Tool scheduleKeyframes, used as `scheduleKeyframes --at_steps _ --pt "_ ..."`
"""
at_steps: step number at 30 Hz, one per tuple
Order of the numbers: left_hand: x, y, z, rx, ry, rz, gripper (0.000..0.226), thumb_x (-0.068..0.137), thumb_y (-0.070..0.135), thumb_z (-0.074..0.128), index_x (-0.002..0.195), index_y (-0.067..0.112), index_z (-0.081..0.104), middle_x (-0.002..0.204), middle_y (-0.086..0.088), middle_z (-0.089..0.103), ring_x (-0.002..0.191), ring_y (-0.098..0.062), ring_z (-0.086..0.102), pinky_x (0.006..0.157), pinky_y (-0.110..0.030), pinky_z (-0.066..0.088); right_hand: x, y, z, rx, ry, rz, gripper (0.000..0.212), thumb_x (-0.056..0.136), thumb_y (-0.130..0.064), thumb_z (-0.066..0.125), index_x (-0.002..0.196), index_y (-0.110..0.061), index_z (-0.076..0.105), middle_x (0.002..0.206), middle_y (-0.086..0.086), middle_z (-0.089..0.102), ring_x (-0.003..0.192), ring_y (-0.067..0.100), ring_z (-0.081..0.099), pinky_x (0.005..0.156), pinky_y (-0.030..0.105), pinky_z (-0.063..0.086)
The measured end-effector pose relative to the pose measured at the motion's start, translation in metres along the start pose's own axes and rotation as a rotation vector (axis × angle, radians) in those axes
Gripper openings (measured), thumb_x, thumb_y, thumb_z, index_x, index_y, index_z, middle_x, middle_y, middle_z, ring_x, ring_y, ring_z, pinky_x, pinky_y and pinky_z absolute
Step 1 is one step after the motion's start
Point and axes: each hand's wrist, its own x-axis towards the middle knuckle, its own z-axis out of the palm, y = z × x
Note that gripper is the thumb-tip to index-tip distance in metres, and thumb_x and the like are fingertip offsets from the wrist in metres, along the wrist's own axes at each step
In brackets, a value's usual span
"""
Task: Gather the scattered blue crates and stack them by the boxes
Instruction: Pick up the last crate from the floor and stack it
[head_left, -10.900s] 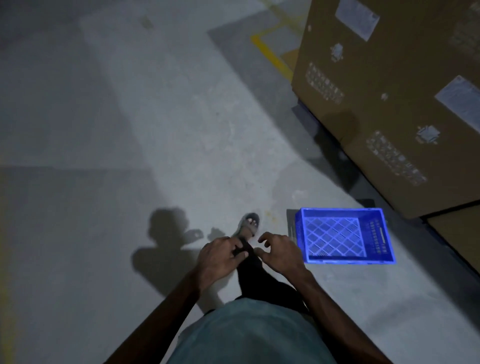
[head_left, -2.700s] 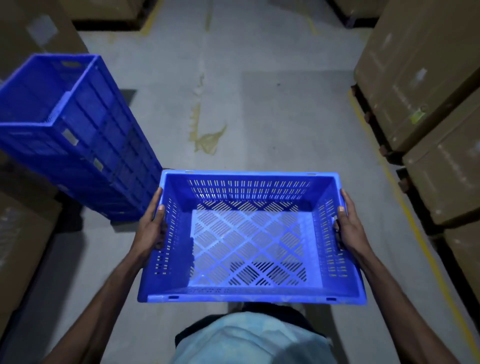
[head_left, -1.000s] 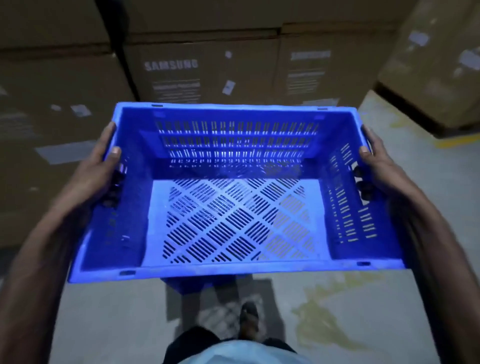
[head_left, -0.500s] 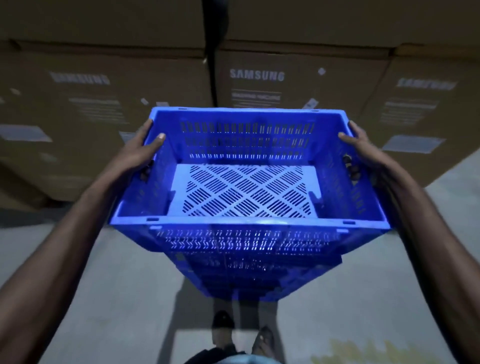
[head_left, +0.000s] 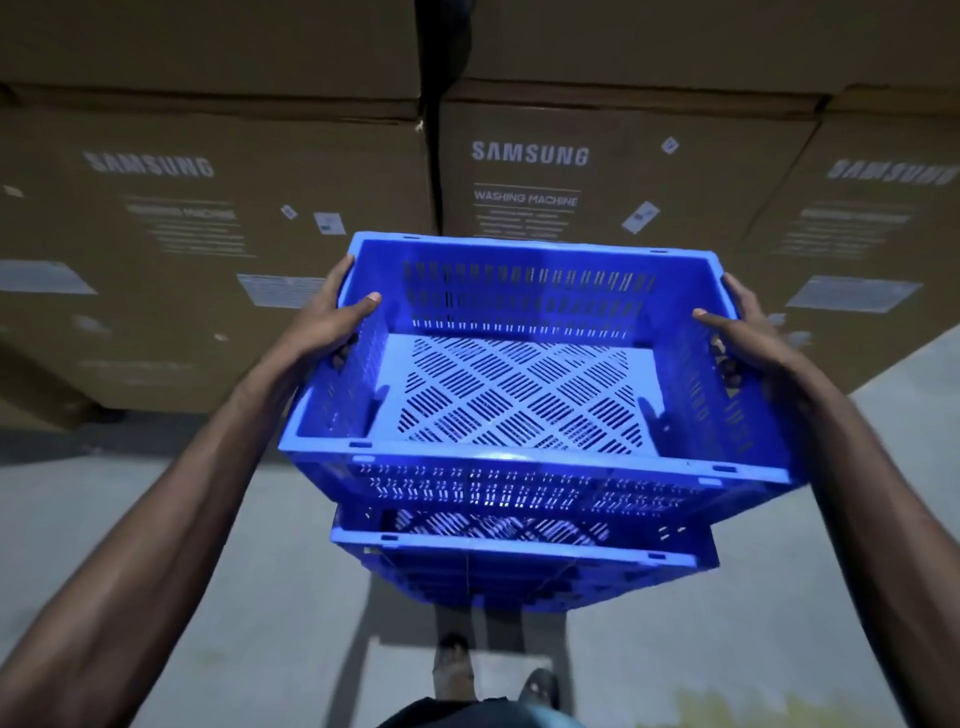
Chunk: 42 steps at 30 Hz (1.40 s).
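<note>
Head view: compared with half a second ago, the crate (head_left: 519, 395) is being held lower, just above the stack (head_left: 519, 551) by the boxes (head_left: 530, 176); set-down appears imminent. The left hand (head_left: 327, 327) and right hand (head_left: 743, 338) are gripping its end walls. It is riding upright, open side up, long axis left-right.

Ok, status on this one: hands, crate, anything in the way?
Left hand and right hand grip the blue crate by its sides. Held above the crate stack, not yet seated. Nothing between.
</note>
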Motion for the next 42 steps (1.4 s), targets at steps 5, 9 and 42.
scheduleKeyframes --at_steps 5,9,42 --pt "-0.005 -0.014 0.004 -0.018 -0.013 0.006 0.074 0.099 0.043 0.067 0.158 0.055 0.023 0.045 0.004 0.050 0.037 -0.012 0.046 0.036 -0.026 0.042 -0.008 0.002 -0.004 -0.046 -0.003 -0.064 0.070 0.103 -0.023 0.060 0.158 -0.046 0.022 0.062 0.012 0.042 0.032 0.020 0.039 0.033 0.024 0.038" --pt "-0.010 -0.009 0.004 -0.003 -0.018 -0.001 0.075 0.101 0.041 0.065 0.161 0.050 0.021 0.061 -0.010 0.054 0.041 -0.015 0.051 0.041 -0.029 0.046 -0.018 -0.004 -0.004 -0.195 -0.003 -0.085 0.071 0.101 -0.035 0.062 0.160 -0.041 0.021 0.089 0.017 0.066 0.062 0.030 0.062 0.046 0.029 0.052" --pt "-0.194 0.004 0.024 0.507 0.060 0.590 0.050 0.094 0.060 0.068 0.129 0.025 0.070 0.111 -0.002 0.071 0.101 -0.022 0.067 0.092 -0.045 0.054 -0.197 0.023 0.043 -0.600 0.097 -0.628 0.074 0.082 -0.086 0.052 0.139 -0.038 0.056 0.120 -0.004 0.066 0.114 0.018 0.062 0.098 0.045 0.051"
